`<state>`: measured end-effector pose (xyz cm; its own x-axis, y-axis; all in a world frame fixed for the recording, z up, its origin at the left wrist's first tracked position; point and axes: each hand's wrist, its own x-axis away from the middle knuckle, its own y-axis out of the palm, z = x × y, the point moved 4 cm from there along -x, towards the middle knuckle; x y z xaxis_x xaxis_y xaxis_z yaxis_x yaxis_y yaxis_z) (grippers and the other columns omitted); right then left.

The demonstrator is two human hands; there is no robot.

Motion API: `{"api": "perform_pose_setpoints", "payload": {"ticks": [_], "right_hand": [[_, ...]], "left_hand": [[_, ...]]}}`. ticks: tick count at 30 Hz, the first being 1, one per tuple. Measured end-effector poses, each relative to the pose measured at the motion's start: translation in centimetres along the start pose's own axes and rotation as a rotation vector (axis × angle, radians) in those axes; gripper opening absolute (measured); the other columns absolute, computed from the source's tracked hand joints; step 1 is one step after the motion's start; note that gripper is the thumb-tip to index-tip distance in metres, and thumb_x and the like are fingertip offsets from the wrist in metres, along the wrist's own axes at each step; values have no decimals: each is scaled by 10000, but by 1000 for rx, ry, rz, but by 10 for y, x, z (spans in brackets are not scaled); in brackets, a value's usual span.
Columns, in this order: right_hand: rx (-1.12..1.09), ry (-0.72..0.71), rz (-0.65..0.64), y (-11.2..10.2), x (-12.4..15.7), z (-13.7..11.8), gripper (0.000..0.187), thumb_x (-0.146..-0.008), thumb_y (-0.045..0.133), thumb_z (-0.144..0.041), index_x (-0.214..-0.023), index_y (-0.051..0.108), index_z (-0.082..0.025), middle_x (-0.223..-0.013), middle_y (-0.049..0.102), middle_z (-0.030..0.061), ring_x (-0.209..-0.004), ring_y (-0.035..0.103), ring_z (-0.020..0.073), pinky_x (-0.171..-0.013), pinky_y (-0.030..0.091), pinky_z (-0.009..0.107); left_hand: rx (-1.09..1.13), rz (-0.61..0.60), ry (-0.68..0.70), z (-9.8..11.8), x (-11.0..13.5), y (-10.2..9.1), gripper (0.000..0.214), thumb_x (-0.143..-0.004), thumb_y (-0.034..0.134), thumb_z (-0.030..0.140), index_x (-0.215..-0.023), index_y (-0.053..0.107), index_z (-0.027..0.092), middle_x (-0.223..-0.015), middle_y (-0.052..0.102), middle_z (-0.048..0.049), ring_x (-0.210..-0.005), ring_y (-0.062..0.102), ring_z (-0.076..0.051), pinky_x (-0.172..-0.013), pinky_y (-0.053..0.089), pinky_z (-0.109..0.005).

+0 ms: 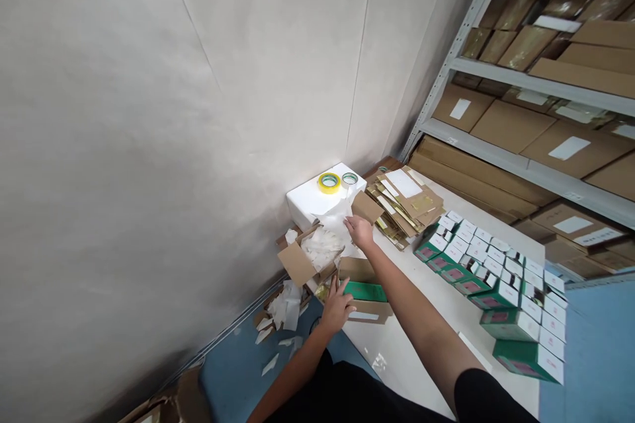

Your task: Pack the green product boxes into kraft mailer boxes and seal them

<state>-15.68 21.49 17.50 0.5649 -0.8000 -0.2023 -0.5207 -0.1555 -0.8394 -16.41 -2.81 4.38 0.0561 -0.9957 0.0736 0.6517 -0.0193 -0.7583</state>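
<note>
My left hand (338, 305) rests on the near-left edge of an open cardboard box (381, 312), its fingers spread. Inside that box lies a green box (364, 291). Farther forward, the fingers of my right hand (360, 231) are pinched on a thin white sheet (338, 217), which looks like packing paper. Just left of it stands another open carton (297, 263) filled with crumpled white paper (321, 248).
A white foam box (300, 201) carries a yellow tape roll (329, 183) and a clear one (349, 179). Flattened cardboard (411, 201) and rows of green-and-white boxes (496, 271) occupy the table (401, 350). Paper scraps (270, 364) litter the floor. Shelving (526, 162) holds cartons.
</note>
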Motion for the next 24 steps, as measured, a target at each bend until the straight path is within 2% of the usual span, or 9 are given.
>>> {"api": "perform_pose_setpoints", "payload": {"ticks": [6,12,18,24], "right_hand": [[-54,-35,289,-27,26,25,285,-1017,511,-280,-919,761,-184,-866,738,91,-805,652,211,-739,455,273],[-118,-43,458,-71,71,52,308,-1027,489,-307,-897,742,-189,-803,698,74,-756,631,199,-725,474,280],[-105,64,617,-112,146,99,322,-1033,495,-364,-915,740,-191,-826,702,81,-773,645,206,-735,497,297],[-61,203,728,-143,240,151,316,-1039,487,-365,-933,732,-197,-830,698,75,-788,650,208,-761,518,313]], "left_hand": [[-47,29,-7,13,-2,2,39,-866,729,235,-891,709,214,-1684,363,-34,-1608,108,-386,-1265,240,-609],[-79,45,25,30,-3,10,25,-846,724,204,-865,709,208,-1660,404,-55,-1595,160,-411,-1231,293,-651],[-103,51,125,53,-13,28,52,-855,732,257,-874,736,209,-1636,438,-57,-1587,183,-420,-1216,334,-650],[-105,-11,232,84,-32,61,71,-857,743,269,-893,754,209,-1650,413,-48,-1586,174,-415,-1235,332,-607]]}}
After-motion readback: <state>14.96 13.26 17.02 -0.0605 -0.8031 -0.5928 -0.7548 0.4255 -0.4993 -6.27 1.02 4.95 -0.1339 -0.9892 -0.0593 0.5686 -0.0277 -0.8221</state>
